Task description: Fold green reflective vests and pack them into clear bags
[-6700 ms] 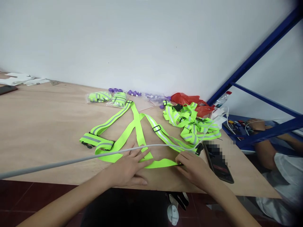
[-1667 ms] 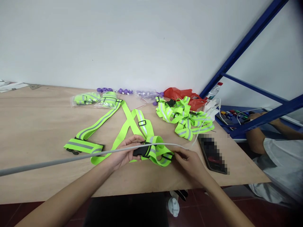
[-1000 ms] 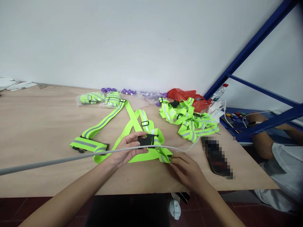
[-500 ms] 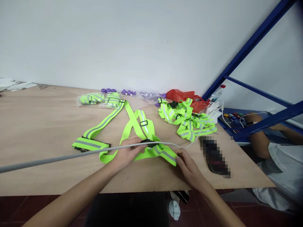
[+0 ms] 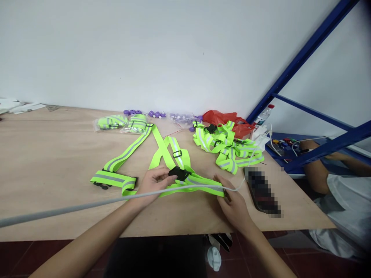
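A neon-yellow reflective harness [image 5: 162, 150] with grey stripes and black slider buckles lies spread on the table in front of me. My left hand [image 5: 155, 181] pinches a black plastic buckle [image 5: 179, 173] at its lower middle, thumb on top. To the right, the fingers of my right hand [image 5: 233, 204] close around the folded end of the waist strap [image 5: 207, 184]; the fingertips are partly hidden behind it. A grey-white cable [image 5: 116, 199] passes in front of my left wrist and across the strap.
Behind lie two bagged harnesses [image 5: 137, 123], purple pieces [image 5: 156, 114] and a red plastic bag [image 5: 216, 116]. A tangled pile of reflective straps [image 5: 232, 148] sits at the right, near a phone-like dark object [image 5: 262, 193]. Beyond the blue metal frame [image 5: 307, 58], another person's arm [image 5: 314, 170] is visible.
The buckle has turned more into view under my left thumb. My right hand has drawn the strap end slightly right, pulling it straighter. The cable has shifted lower across the view.
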Available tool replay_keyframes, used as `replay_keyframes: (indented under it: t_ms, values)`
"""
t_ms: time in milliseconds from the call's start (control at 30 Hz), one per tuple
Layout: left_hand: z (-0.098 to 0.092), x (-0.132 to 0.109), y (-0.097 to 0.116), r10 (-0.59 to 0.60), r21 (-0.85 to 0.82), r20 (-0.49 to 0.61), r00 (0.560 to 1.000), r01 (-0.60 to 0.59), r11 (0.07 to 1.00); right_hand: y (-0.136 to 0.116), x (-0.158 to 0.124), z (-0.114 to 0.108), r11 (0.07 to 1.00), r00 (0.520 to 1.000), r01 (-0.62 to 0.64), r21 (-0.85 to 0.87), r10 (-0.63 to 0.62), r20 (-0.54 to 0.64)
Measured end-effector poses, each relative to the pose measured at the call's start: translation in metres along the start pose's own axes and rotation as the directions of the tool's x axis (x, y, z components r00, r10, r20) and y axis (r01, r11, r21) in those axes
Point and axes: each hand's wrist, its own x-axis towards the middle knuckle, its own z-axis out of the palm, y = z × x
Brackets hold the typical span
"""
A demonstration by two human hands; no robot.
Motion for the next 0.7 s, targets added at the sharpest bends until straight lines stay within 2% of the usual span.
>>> replay_keyframes:
  t_ms: [100,167,267,333,367,467,600,700]
  values:
    - [-0.009,-0.003,0.003,0.109,0.041,0.12,0.987,-0.114,0.993,0.0,-0.002,-0.002,0.997,0.997,-0.071,0.032,0.07,0.023]
    - [-0.016,-0.008,0.005,0.177,0.096,0.215,0.96,-0.202,0.975,-0.003,-0.004,-0.007,0.997,0.996,-0.066,0.026,0.064,0.062]
    - [-0.022,-0.014,0.004,0.185,0.153,0.316,0.931,-0.242,0.958,-0.011,-0.004,-0.019,0.998,0.969,-0.047,0.041,0.036,0.243]
    - [-0.023,-0.017,0.002,0.142,0.161,0.358,0.923,-0.21,0.964,-0.016,0.0,-0.026,0.995,0.938,-0.061,0.074,0.031,0.346]
    - [-0.022,-0.017,0.001,0.115,0.157,0.37,0.922,-0.184,0.97,-0.018,0.003,-0.029,0.994,0.932,-0.074,0.086,0.038,0.362]
    - [-0.016,-0.016,-0.004,0.008,0.1,0.375,0.927,-0.049,0.994,-0.022,0.024,-0.028,0.989,0.948,-0.112,0.093,0.078,0.309]
    - [-0.014,-0.013,-0.009,-0.098,-0.056,0.431,0.897,0.135,0.989,-0.029,0.074,-0.005,0.996,0.973,-0.051,0.069,0.034,0.229]
    - [-0.018,-0.011,-0.008,-0.067,-0.142,0.453,0.889,0.146,0.979,-0.036,0.121,0.02,0.997,0.97,0.066,0.035,-0.072,0.232]
